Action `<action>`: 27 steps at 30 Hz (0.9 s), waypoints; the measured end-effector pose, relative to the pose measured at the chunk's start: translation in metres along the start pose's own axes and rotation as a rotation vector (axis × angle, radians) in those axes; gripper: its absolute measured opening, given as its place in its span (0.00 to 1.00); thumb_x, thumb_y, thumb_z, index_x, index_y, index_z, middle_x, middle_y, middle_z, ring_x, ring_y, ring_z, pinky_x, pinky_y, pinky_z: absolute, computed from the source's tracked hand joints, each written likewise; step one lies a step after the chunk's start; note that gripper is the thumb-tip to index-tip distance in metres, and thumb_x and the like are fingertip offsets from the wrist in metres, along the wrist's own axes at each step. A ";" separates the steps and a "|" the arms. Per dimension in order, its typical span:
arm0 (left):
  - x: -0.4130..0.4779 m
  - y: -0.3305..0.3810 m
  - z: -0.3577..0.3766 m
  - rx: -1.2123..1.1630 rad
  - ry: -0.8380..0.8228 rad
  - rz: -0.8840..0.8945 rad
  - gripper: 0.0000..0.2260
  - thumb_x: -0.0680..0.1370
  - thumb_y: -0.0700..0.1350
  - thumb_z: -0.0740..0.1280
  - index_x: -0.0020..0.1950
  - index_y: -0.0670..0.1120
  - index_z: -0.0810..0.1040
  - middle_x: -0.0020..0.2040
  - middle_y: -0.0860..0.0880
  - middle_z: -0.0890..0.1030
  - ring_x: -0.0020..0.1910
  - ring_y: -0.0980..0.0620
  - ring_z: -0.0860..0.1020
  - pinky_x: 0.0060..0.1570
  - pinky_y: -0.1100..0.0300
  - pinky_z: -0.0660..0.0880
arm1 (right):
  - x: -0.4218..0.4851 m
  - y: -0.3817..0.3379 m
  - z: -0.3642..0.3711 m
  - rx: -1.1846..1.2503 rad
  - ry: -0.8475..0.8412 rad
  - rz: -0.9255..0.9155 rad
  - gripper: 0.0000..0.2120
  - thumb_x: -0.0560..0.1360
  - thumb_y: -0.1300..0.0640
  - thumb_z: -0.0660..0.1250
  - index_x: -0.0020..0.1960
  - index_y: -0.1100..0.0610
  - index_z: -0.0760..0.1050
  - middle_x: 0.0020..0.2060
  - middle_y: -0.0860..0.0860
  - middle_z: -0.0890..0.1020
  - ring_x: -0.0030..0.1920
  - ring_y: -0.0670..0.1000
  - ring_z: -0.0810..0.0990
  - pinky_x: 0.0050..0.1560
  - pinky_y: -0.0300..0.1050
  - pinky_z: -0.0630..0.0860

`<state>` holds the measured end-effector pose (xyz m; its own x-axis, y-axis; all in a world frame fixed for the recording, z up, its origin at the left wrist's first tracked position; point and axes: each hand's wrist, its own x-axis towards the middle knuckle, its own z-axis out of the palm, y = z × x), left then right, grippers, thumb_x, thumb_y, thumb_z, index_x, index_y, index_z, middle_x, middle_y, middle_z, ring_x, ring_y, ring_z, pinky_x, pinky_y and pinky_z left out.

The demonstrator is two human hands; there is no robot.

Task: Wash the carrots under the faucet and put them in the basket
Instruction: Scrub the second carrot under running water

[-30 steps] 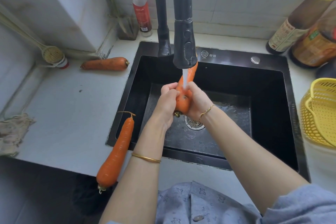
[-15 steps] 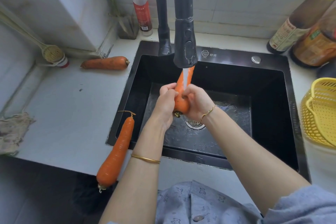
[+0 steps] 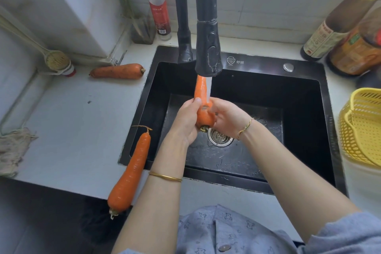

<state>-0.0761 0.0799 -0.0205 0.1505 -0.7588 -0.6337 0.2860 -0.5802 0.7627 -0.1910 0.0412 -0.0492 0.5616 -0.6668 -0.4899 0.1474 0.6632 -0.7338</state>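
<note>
Since a second ago the held carrot [image 3: 202, 97] has swung its tip leftward, from behind the right side of the faucet head [image 3: 208, 51] to straight beneath it, and it stands nearly upright; both hands have kept their place over the middle of the sink [image 3: 257, 64].

Head view: the left hand [image 3: 185, 121] grips the thick lower half of the held carrot, thumb laid across its front; the right hand [image 3: 226, 119] curls its fingers round the same thick end from the other side; the stub end points down, above the drain strainer [image 3: 219, 138] in the sink floor; the water stream [image 3: 208, 86] runs down the carrot's right flank onto the right hand.

Inside the sink there is open room to the right of the hands and toward the back wall; the faucet head hangs close over the carrot tip.

A long carrot [image 3: 132, 169] lies across the sink's front-left corner, thin tip over the rim, thick end jutting past the front edge of the worktop [image 3: 72, 130], just beside the left forearm; a third carrot [image 3: 117, 70] lies on the worktop left of the sink's back-left corner.

The yellow basket [image 3: 362, 128] stands just right of the sink's right rim, cut by the frame edge; brown bottles [image 3: 334, 29] stand behind the sink's back-right corner; a red-capped bottle [image 3: 157, 6] stands behind its back-left corner; a cloth [image 3: 12, 148] lies far left of the sink at the worktop's front edge.
</note>
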 end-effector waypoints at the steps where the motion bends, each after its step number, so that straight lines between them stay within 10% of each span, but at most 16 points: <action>1: 0.000 -0.001 0.001 -0.009 -0.002 -0.005 0.16 0.84 0.46 0.57 0.70 0.42 0.71 0.62 0.39 0.79 0.61 0.41 0.79 0.60 0.45 0.77 | 0.000 0.001 -0.001 -0.013 0.020 -0.004 0.25 0.64 0.64 0.61 0.61 0.61 0.73 0.48 0.57 0.77 0.50 0.55 0.76 0.52 0.49 0.73; 9: 0.002 -0.004 0.004 -0.025 0.005 -0.014 0.18 0.84 0.48 0.57 0.74 0.45 0.66 0.66 0.43 0.76 0.63 0.44 0.77 0.64 0.42 0.74 | 0.001 -0.005 0.013 -0.097 0.121 0.027 0.16 0.59 0.62 0.62 0.47 0.61 0.73 0.35 0.54 0.77 0.35 0.52 0.78 0.36 0.42 0.76; 27: 0.003 -0.002 0.007 0.002 0.014 0.027 0.18 0.84 0.46 0.57 0.74 0.46 0.63 0.63 0.45 0.75 0.58 0.47 0.77 0.57 0.49 0.76 | 0.000 -0.010 0.013 -0.008 0.007 0.106 0.16 0.60 0.64 0.59 0.47 0.59 0.74 0.37 0.55 0.78 0.37 0.54 0.80 0.41 0.46 0.77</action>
<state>-0.0833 0.0770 -0.0227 0.1716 -0.7698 -0.6147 0.2802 -0.5601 0.7796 -0.1819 0.0385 -0.0359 0.5678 -0.5954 -0.5684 0.0811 0.7277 -0.6811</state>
